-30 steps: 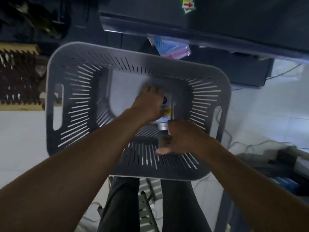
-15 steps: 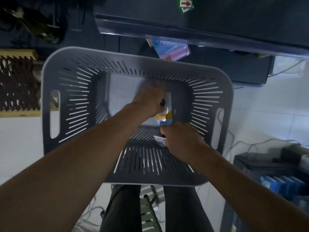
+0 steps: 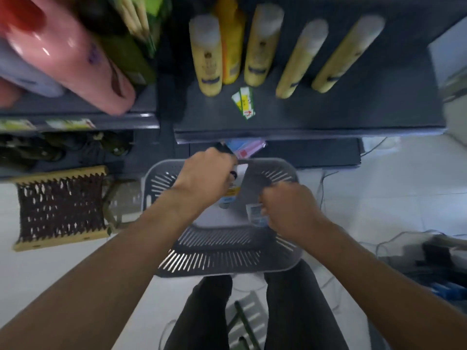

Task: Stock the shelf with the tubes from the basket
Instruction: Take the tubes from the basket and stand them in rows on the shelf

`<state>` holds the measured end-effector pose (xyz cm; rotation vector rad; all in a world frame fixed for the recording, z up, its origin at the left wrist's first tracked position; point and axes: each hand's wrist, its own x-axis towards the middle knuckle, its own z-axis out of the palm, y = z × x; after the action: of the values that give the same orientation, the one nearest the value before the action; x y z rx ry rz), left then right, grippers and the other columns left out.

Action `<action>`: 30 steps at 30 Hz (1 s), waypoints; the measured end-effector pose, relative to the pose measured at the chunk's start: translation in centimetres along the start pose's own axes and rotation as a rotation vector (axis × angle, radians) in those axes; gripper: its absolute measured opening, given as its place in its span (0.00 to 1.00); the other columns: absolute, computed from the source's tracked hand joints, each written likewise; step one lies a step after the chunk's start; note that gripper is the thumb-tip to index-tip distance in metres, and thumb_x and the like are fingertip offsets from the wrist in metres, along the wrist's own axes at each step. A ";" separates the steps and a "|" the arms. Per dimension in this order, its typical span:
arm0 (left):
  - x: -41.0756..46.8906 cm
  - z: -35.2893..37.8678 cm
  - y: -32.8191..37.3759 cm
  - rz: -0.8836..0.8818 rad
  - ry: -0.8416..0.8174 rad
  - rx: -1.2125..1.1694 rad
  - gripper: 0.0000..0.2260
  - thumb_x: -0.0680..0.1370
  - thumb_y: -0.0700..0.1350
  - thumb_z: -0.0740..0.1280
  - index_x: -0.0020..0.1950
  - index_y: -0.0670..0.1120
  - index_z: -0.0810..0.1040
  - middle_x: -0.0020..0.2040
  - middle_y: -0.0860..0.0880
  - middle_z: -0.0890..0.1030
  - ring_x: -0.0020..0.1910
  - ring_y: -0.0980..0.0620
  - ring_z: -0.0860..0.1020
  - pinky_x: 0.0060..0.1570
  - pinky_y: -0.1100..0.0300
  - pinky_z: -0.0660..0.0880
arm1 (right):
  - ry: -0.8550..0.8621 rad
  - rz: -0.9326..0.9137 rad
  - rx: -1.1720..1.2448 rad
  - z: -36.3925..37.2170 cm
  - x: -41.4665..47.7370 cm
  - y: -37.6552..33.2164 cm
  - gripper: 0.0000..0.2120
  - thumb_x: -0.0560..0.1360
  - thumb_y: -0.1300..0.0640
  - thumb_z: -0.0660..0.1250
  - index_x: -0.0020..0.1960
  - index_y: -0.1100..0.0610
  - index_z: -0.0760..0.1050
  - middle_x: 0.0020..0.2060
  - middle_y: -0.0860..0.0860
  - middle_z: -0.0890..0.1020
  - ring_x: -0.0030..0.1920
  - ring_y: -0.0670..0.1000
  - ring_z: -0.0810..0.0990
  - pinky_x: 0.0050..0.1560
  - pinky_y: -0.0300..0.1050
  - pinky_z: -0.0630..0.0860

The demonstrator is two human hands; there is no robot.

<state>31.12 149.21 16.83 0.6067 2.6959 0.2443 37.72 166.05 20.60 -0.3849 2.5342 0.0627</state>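
A grey slotted basket (image 3: 222, 256) sits on the floor in front of my legs. Above it my left hand (image 3: 204, 178) is shut on a white tube with a yellow and blue label (image 3: 231, 195). My right hand (image 3: 288, 208) is shut on a second tube (image 3: 256, 214), whose white and blue end sticks out to the left of my fingers. The dark shelf (image 3: 316, 114) lies beyond the basket, with several yellow tubes (image 3: 207, 56) standing in a row on it.
A pink bottle (image 3: 68, 54) and green packs fill the shelf on the left. A small paper tag (image 3: 243, 102) lies on the shelf. A pink and blue pack (image 3: 246, 147) sits under the shelf edge. A woven crate (image 3: 60, 205) stands left of the basket; cables lie on the right.
Both hands have lifted out of the basket, each with a tube. The view has tilted up, so the shelf with its yellow tubes now shows.
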 end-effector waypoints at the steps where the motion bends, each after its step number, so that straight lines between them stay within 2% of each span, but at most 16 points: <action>1: -0.7 -2.4 0.2 0.024 0.041 0.009 0.05 0.76 0.46 0.66 0.49 0.47 0.76 0.46 0.39 0.80 0.47 0.34 0.79 0.38 0.48 0.72 | 0.033 -0.001 -0.013 -1.7 -1.1 0.1 0.09 0.75 0.59 0.66 0.55 0.54 0.79 0.51 0.55 0.81 0.53 0.59 0.81 0.49 0.49 0.77; 4: -2.9 -9.2 1.5 0.053 0.138 0.032 0.06 0.73 0.46 0.67 0.41 0.51 0.70 0.41 0.41 0.80 0.44 0.34 0.79 0.35 0.52 0.69 | 0.141 0.032 -0.032 -7.3 -4.3 0.8 0.07 0.75 0.57 0.68 0.53 0.54 0.79 0.45 0.53 0.80 0.50 0.59 0.81 0.43 0.48 0.73; 7: -4.8 -15.3 3.6 0.071 0.217 0.054 0.10 0.71 0.47 0.68 0.39 0.52 0.66 0.38 0.42 0.80 0.42 0.36 0.79 0.33 0.54 0.67 | 0.239 0.041 -0.048 -12.6 -7.5 2.3 0.02 0.75 0.57 0.68 0.47 0.54 0.78 0.33 0.49 0.68 0.46 0.59 0.81 0.38 0.46 0.69; 8: -5.1 -17.0 4.3 0.077 0.239 0.064 0.11 0.71 0.47 0.68 0.38 0.51 0.65 0.38 0.43 0.80 0.41 0.36 0.79 0.33 0.54 0.69 | 0.278 0.038 -0.049 -14.3 -8.5 3.0 0.02 0.74 0.57 0.69 0.47 0.53 0.78 0.33 0.49 0.69 0.46 0.59 0.81 0.38 0.46 0.69; 10: -5.7 -20.3 6.0 0.092 0.282 0.074 0.10 0.71 0.48 0.68 0.37 0.51 0.66 0.38 0.44 0.80 0.41 0.37 0.79 0.34 0.52 0.74 | 0.357 0.045 -0.062 -17.5 -10.5 4.6 0.04 0.74 0.55 0.69 0.48 0.53 0.78 0.39 0.52 0.77 0.47 0.58 0.81 0.39 0.47 0.69; 12: -6.1 -23.3 7.7 0.139 0.332 0.084 0.07 0.71 0.47 0.69 0.38 0.52 0.70 0.40 0.46 0.79 0.42 0.39 0.79 0.37 0.51 0.76 | 0.424 0.059 -0.073 -20.4 -12.4 6.5 0.04 0.73 0.55 0.70 0.43 0.51 0.75 0.42 0.52 0.80 0.46 0.56 0.81 0.38 0.46 0.69; 15: -5.9 -26.9 10.5 0.204 0.404 0.119 0.07 0.71 0.42 0.69 0.39 0.52 0.72 0.42 0.49 0.77 0.42 0.43 0.79 0.36 0.53 0.74 | 0.491 0.073 -0.088 -24.0 -14.9 9.7 0.12 0.72 0.56 0.69 0.36 0.48 0.66 0.36 0.49 0.77 0.42 0.54 0.79 0.36 0.45 0.67; 18: -5.3 -29.8 13.8 0.246 0.466 0.124 0.09 0.72 0.44 0.67 0.36 0.50 0.68 0.39 0.50 0.76 0.39 0.44 0.78 0.36 0.51 0.76 | 0.531 0.065 -0.085 -26.7 -16.7 13.3 0.08 0.73 0.54 0.69 0.38 0.50 0.71 0.34 0.45 0.73 0.44 0.52 0.78 0.36 0.45 0.68; 21: -4.0 -31.9 17.4 0.249 0.501 0.105 0.03 0.72 0.49 0.68 0.43 0.51 0.77 0.40 0.52 0.80 0.40 0.48 0.79 0.39 0.51 0.78 | 0.548 0.034 -0.093 -28.6 -17.7 17.7 0.05 0.74 0.51 0.69 0.43 0.51 0.75 0.40 0.48 0.78 0.46 0.53 0.79 0.38 0.46 0.71; 23: -2.7 -32.8 20.2 0.272 0.489 0.101 0.03 0.73 0.50 0.67 0.43 0.52 0.77 0.41 0.53 0.81 0.41 0.50 0.80 0.40 0.52 0.78 | 0.557 0.034 -0.105 -29.4 -18.1 21.2 0.06 0.74 0.49 0.69 0.47 0.51 0.77 0.43 0.49 0.80 0.47 0.52 0.79 0.39 0.46 0.72; 26: -0.7 -33.6 24.3 0.294 0.477 0.125 0.06 0.74 0.50 0.67 0.39 0.54 0.71 0.40 0.53 0.80 0.41 0.50 0.80 0.39 0.53 0.78 | 0.565 0.033 -0.094 -30.6 -18.3 26.5 0.07 0.72 0.48 0.68 0.42 0.50 0.72 0.40 0.48 0.78 0.46 0.52 0.79 0.41 0.47 0.74; 30: 2.4 -34.4 29.4 0.339 0.532 0.067 0.01 0.75 0.47 0.67 0.43 0.53 0.76 0.42 0.53 0.81 0.42 0.50 0.80 0.40 0.53 0.78 | 0.573 0.051 -0.102 -33.1 -17.8 33.1 0.06 0.73 0.47 0.67 0.42 0.47 0.72 0.41 0.46 0.78 0.47 0.50 0.76 0.41 0.46 0.71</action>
<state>26.99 173.55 54.84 1.1632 3.0939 0.4601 24.82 198.14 56.74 -0.4246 3.1161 0.1157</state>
